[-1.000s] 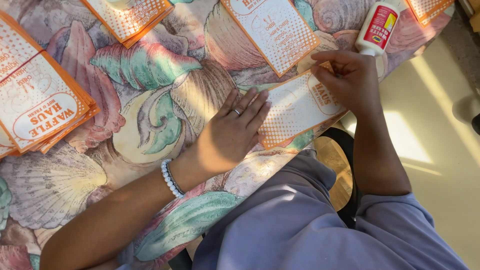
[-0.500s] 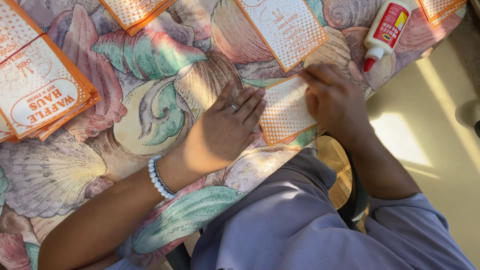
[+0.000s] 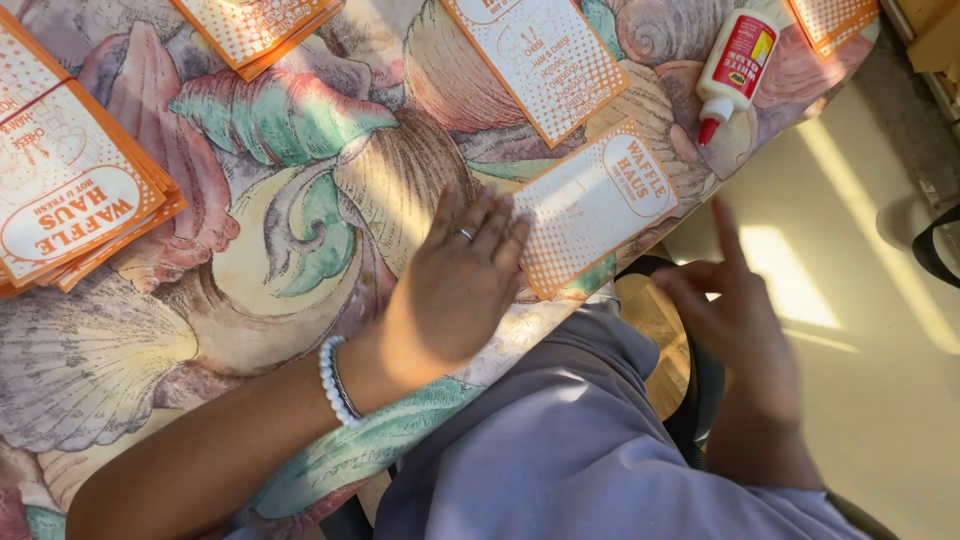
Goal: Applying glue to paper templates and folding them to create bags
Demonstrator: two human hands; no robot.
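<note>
This looks like a home table turned into a craft spot — a tablecloth [image 3: 300, 230] printed with large seashells in pink, green and cream covers the top. Across the tablecloth lie stacks of orange-and-white printed cards [image 3: 70, 200], more at its far edge [image 3: 260, 25], and a white glue bottle [image 3: 735, 60] with a red label near its far right corner. Beyond the tablecloth's right edge — a plain sunlit floor [image 3: 880, 330].

Single view, worn on the head, looking steeply down and close onto a shell-patterned tablecloth [image 3: 300, 230] filling the upper left of the frame; lap at the bottom centre, floor [image 3: 880, 330] down the right edge. No second view to overlap.
</note>
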